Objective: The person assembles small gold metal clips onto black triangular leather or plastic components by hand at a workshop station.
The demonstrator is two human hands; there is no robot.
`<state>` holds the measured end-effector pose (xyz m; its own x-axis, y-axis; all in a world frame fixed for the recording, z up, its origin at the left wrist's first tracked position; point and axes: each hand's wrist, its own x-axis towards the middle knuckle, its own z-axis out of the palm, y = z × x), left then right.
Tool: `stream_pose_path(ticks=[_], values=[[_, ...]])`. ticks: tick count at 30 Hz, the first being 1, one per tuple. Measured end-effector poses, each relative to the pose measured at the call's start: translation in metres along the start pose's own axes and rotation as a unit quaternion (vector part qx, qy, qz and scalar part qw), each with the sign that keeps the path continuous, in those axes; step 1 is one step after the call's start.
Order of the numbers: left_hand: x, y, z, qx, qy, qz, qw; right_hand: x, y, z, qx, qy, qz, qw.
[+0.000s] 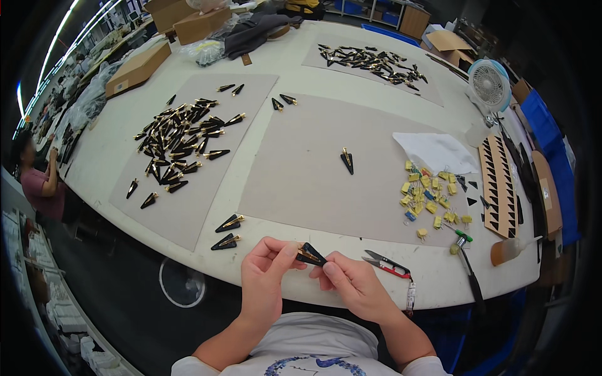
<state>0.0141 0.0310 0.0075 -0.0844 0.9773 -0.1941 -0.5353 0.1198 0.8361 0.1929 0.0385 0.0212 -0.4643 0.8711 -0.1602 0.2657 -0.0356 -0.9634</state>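
Between my hands, just over the table's near edge, is a black triangular hair clip with gold-coloured metal. My left hand pinches its wide metal end. The thumb and fingers of my right hand grip the pointed tip. Two similar clips lie on the table left of my left hand. A single clip rests on the grey sheet in the middle. Red-handled thread snips lie beside my right hand.
A pile of black clips covers a left sheet; another heap lies far back. Yellow binder clips sit right, near a white cloth, hammer, glue bottle and fan. A person stands at far left.
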Motion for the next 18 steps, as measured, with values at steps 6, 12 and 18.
stream_pose_path(ticks=[6, 12, 18], values=[[-0.004, 0.003, -0.001, -0.049, -0.089, 0.000, 0.995, 0.000, 0.007, 0.005, 0.275, -0.052, 0.036, 0.959], [-0.007, -0.006, 0.002, -0.030, -0.154, 0.008, 0.988, 0.000, 0.013, 0.005, 0.455, -0.113, 0.111, 0.876], [-0.001, -0.011, -0.010, -0.061, -0.194, -0.025, 0.979, -0.002, 0.022, 0.008, 0.446, -0.178, 0.100, 0.871]])
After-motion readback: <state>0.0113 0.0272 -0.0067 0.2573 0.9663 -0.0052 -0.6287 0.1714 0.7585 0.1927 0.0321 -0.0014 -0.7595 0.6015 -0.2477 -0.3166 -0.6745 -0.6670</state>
